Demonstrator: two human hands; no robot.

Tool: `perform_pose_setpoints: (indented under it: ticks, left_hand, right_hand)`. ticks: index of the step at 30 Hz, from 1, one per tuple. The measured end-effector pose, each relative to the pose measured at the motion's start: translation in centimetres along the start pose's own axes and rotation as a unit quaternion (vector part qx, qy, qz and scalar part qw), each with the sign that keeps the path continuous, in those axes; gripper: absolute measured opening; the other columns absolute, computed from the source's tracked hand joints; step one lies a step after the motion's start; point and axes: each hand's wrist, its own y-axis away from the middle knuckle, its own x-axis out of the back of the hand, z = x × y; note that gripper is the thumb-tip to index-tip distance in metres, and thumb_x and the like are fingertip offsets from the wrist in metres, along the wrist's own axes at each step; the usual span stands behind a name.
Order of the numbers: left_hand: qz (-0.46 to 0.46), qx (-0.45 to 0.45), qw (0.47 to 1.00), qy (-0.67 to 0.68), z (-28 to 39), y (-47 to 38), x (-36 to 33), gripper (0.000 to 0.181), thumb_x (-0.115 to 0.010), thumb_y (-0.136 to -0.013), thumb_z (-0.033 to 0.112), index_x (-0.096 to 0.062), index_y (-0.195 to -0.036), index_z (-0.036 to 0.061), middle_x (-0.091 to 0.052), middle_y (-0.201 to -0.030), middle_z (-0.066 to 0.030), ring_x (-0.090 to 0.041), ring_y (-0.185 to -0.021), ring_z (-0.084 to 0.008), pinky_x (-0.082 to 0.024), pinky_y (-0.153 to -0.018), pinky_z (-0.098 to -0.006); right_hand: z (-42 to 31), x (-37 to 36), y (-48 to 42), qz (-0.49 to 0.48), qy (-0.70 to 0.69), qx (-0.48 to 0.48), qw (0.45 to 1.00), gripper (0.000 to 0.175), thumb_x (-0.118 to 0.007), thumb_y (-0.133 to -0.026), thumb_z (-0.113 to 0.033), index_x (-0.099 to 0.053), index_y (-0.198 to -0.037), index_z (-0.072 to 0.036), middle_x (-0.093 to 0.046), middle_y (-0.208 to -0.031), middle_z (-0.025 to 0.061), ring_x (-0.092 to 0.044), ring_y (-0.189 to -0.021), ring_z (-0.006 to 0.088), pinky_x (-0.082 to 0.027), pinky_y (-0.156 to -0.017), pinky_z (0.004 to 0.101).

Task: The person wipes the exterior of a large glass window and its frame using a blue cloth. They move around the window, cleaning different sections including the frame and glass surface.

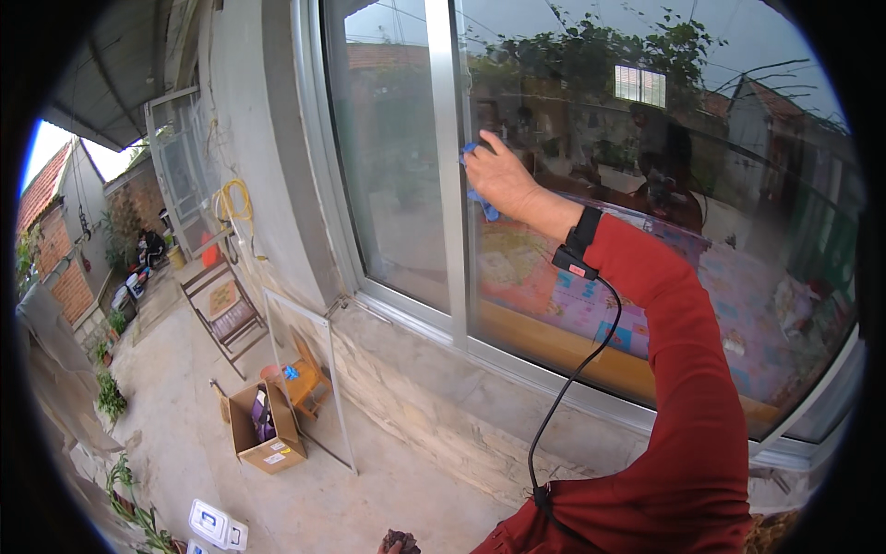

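Observation:
My right hand, at the end of a red sleeve, presses a blue cloth to the window pane, right beside the upright aluminium frame bar. Part of the cloth is hidden under the fingers. At the bottom edge, only the fingers of my left hand show, closed around a dark crumpled thing, maybe a rag. A black strap with a small device sits on my right wrist, and a black cable hangs from it.
Below the window runs a stone ledge. A loose white frame leans by a cardboard box and a small wooden chair. Farther off stands a folding chair. A clear lidded container lies near the plants. Someone sits far back.

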Motion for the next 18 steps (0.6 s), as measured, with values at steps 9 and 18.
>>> perform_pose_setpoints:
  ticks: [9,18]
  left_hand:
    - [-0.038,-0.024,0.999,0.004,0.2,-0.8,0.8,0.006,-0.050,-0.091,0.013,-0.056,-0.090,0.0148,-0.049,-0.066,-0.0014,-0.039,-0.047,-0.0095,-0.029,-0.038,-0.0207]
    - [-0.067,0.017,0.998,0.013,-0.5,-1.7,0.8,0.002,-0.052,-0.090,0.014,-0.053,-0.088,0.0140,-0.047,-0.065,-0.0019,-0.037,-0.048,-0.0105,-0.029,-0.039,-0.0224]
  right_hand:
    - [16.3,10.4,-1.1,0.057,0.175,-0.205,0.961,0.033,-0.061,-0.072,-0.010,-0.059,-0.105,-0.007,-0.056,-0.120,0.0086,-0.048,-0.119,0.0247,-0.031,-0.104,0.0463]
    - [2.6,10.8,11.6,-0.182,0.035,-0.005,0.983,0.034,-0.060,-0.071,-0.014,-0.062,-0.104,-0.006,-0.055,-0.126,0.0139,-0.049,-0.120,0.0276,-0.031,-0.106,0.0503]
